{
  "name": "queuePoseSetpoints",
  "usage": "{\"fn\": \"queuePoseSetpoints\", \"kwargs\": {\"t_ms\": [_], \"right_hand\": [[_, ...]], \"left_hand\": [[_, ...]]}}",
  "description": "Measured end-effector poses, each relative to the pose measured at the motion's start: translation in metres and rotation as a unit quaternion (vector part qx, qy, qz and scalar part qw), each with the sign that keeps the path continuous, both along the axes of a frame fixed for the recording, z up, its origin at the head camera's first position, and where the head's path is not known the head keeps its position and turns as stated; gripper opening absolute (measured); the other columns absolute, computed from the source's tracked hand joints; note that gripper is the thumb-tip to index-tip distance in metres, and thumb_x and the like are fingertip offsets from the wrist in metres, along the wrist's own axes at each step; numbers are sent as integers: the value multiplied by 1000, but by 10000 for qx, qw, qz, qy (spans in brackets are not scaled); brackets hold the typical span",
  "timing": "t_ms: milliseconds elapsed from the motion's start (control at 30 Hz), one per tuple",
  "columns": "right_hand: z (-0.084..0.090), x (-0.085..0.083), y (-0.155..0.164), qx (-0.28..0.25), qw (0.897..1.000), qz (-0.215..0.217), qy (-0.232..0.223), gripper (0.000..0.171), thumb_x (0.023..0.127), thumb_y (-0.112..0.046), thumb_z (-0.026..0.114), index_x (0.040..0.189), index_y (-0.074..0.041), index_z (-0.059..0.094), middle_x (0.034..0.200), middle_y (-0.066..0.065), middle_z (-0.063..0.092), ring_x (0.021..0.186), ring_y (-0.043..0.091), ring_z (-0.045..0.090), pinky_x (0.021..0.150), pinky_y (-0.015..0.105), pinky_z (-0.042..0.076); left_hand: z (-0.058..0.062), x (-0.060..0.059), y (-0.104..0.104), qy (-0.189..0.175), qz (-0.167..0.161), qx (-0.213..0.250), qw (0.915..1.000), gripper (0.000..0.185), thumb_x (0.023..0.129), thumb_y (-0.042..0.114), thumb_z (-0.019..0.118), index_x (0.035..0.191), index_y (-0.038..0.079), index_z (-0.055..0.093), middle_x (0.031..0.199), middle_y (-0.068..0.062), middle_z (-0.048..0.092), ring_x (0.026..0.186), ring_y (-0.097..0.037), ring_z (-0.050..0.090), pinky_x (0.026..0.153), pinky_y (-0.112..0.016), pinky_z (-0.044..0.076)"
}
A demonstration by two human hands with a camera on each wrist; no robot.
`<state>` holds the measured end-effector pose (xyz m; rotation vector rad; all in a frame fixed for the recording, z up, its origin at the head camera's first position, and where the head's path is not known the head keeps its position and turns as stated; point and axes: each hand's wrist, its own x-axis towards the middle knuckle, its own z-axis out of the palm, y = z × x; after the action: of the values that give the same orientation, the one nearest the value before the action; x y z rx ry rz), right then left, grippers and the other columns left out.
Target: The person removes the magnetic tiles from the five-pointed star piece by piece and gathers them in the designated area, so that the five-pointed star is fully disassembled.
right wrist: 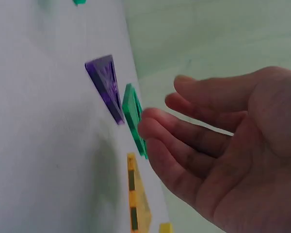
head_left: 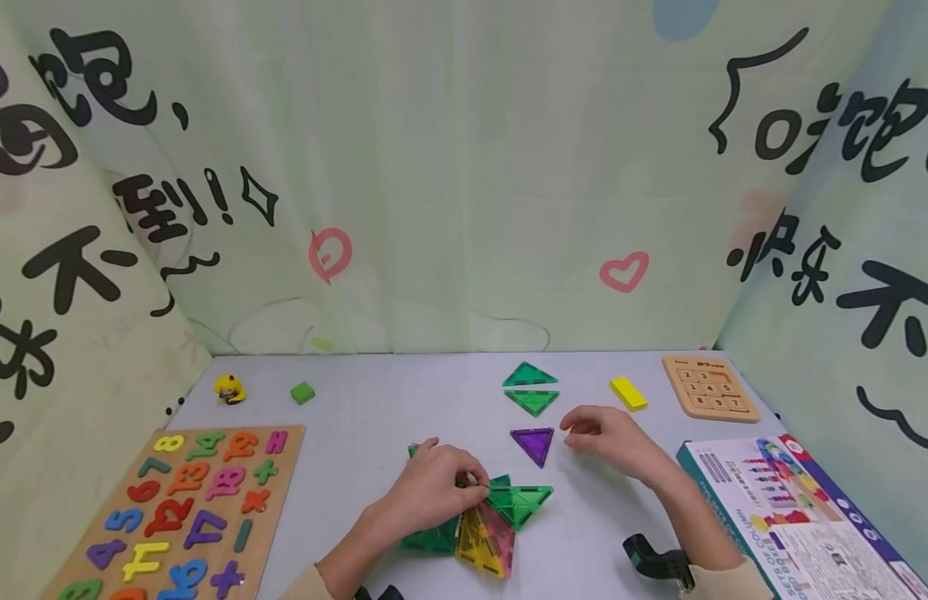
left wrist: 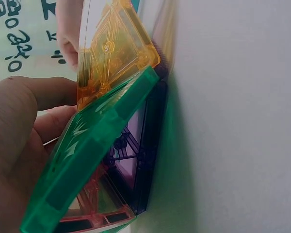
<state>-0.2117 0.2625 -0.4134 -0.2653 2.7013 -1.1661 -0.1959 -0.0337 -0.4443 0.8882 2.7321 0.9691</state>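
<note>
My left hand [head_left: 439,485] holds a small structure of translucent magnetic tiles, its fingers and thumb at the upper edges. A yellow tile [head_left: 477,546] faces me, with a pink tile [head_left: 501,533] beside it and green tiles [head_left: 522,505] leaning outward. In the left wrist view, a green tile [left wrist: 94,141] crosses in front of a dark purple tile [left wrist: 148,145]. Above the table, my right hand [head_left: 614,439] hovers with loosely bent fingers and nothing in them. Just left of it lies a purple triangular tile [head_left: 533,445]. A yellow-orange tile [right wrist: 137,194] shows below that hand in the right wrist view.
Two green triangular tiles [head_left: 531,402] lie behind the purple one. Farther back are a yellow block [head_left: 628,393], a green block [head_left: 302,392], a yellow toy figure [head_left: 229,389] and a wooden number board [head_left: 709,388]. A puzzle board [head_left: 283,475] flanks the left, a box [head_left: 809,517] the right.
</note>
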Motion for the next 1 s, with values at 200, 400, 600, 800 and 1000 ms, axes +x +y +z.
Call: {"fn": "queuePoseSetpoints", "kwargs": {"t_ms": [200, 400, 600, 800, 1000], "right_hand": [[-12, 3, -22, -739, 9820, 1145, -1311, 26, 97, -21, 60, 115, -2, 66, 91, 9, 70, 76, 22, 65, 73, 33, 56], [-22, 5, -36, -1155, 9641, 1505, -1856, 28, 99, -21, 57, 118, -5, 67, 117, 8, 67, 91, 19, 61, 74, 33, 56], [-19, 6, -34, -1345, 9558, 1734, -1958, 28, 99, -26, 58, 113, -3, 68, 106, 6, 70, 91, 18, 62, 75, 32, 56], [-17, 7, -33, -1328, 9515, 2221, -1664, 19, 91, -14, 68, 105, -2, 68, 90, 6, 71, 77, 13, 64, 73, 27, 55], [-18, 7, -36, -1078, 9611, 2083, -1462, 14, 89, -15, 70, 98, -4, 70, 84, 3, 69, 73, 11, 59, 70, 26, 51]], "left_hand": [[1, 0, 0, -14, 0, -37, 10000, 6, 89, 31, 72, 88, 27, 77, 80, 22, 68, 74, 6, 56, 114, -67, 23], [0, 1, 0, 75, -70, 65, 9999, 5, 90, 29, 74, 89, 26, 77, 78, 23, 68, 75, 8, 57, 113, -69, 23], [1, 1, 2, 160, -74, 126, 9998, 4, 89, 28, 74, 87, 27, 77, 77, 22, 68, 75, 8, 57, 113, -70, 23], [3, 2, 3, 151, -66, 94, 9998, 4, 89, 28, 74, 87, 27, 77, 76, 22, 68, 76, 7, 58, 113, -68, 24], [2, 2, 1, 133, -67, 53, 9999, 4, 89, 29, 74, 88, 28, 78, 77, 23, 70, 82, 5, 61, 114, -68, 23]]}}
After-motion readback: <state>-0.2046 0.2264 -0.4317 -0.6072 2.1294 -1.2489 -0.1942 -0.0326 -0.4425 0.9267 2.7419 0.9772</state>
